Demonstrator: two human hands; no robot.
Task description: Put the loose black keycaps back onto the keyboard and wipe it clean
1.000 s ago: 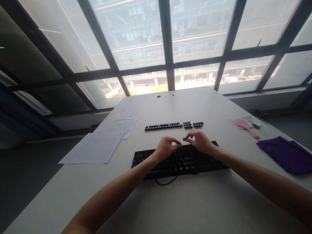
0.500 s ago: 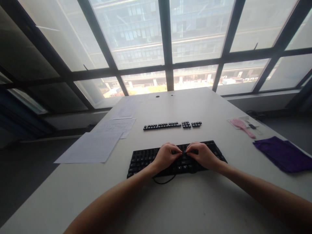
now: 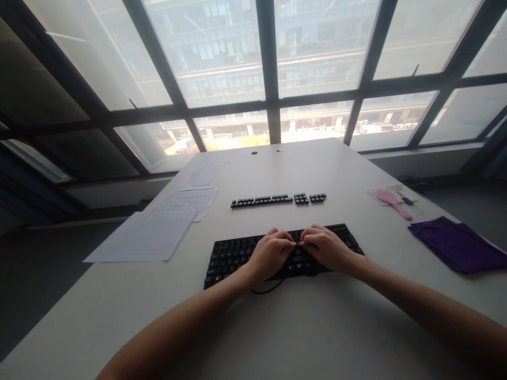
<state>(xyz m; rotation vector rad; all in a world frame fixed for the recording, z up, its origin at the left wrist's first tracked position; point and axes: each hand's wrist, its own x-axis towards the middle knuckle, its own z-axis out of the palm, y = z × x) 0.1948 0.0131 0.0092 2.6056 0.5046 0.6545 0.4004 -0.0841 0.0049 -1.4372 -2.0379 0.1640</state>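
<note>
A black keyboard (image 3: 229,262) lies on the white table in front of me, its cable curling out below the front edge. My left hand (image 3: 273,250) rests over its middle, thumb and fingertips pinched together. From the other side my right hand (image 3: 322,245) is closed in the same way. The fingertips of both meet at a small black keycap (image 3: 298,244), mostly covered by them. Behind the keyboard, loose black keycaps (image 3: 261,201) stand in a long row, with two smaller groups of keycaps (image 3: 301,198) to its right.
Printed paper sheets (image 3: 142,237) lie along the left side of the table. At the right are a pink hairbrush (image 3: 390,200) on a clear bag, a small black item (image 3: 407,200) and a folded purple cloth (image 3: 455,245). Large windows (image 3: 317,47) stand beyond the far edge.
The view has tilted slightly, so everything sits a little higher in the picture. My fingertips have come closer together over the same spot of the keyboard.
</note>
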